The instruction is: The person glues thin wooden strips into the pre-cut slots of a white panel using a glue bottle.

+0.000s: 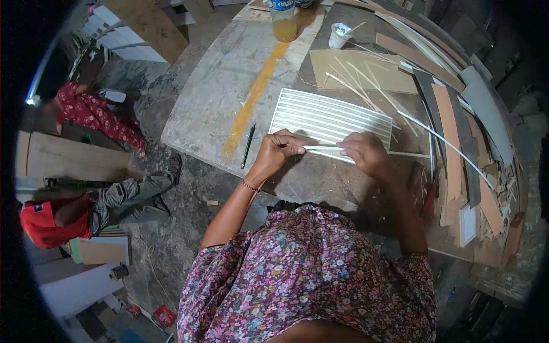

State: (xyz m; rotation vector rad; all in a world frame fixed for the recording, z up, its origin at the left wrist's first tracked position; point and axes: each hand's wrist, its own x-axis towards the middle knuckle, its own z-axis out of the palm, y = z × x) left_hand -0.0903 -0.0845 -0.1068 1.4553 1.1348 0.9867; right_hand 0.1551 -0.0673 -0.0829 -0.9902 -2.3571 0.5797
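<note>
My left hand [281, 148] pinches one end of a short white strip [323, 148] between thumb and fingers. At the strip's other end, my right hand [366, 153] grips it too. The strip is held level above the near edge of a white slatted panel [329, 117], which lies on the worktable [197, 108]. Left of my left hand rests a dark pen [249, 147], or a similar slim tool. Several thin wooden sticks [357, 83] lie beyond the panel.
A plastic bottle [284, 26] of yellowish liquid and a white cup [339, 36] with a stick in it stand at the back. Boards and offcuts [452, 131] pile up on the right. Two people sit at left, one in a red shirt [43, 223], one in patterned red clothing [94, 111].
</note>
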